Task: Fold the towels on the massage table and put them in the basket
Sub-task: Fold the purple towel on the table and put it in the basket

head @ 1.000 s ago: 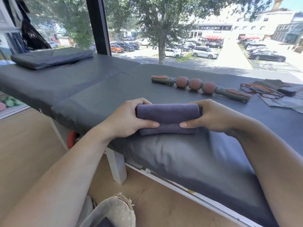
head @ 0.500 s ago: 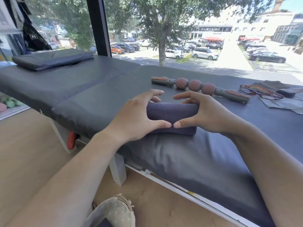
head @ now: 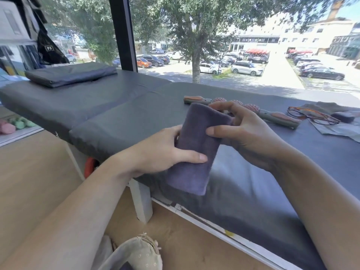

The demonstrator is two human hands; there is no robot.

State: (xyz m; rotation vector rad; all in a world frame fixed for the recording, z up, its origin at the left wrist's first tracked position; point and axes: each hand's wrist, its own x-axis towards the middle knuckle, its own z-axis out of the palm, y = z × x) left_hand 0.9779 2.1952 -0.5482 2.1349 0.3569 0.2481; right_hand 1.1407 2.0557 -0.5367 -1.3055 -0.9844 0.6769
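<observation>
Cloth basket waits near on the floor. Above the desk edge, left hand and right hand both grip the folded towel; only dropping it in remains. Far right, another cloth looks unfolded.

Both bare forearms enter from the lower corners of the frame and meet near the centre. The left hand grips the lower half of a folded purple terry towel, with the thumb across the front and the fingers curled behind it. The right hand holds the upper half, thumb pressed on the front face, fingers curled around the top right edge.
</observation>
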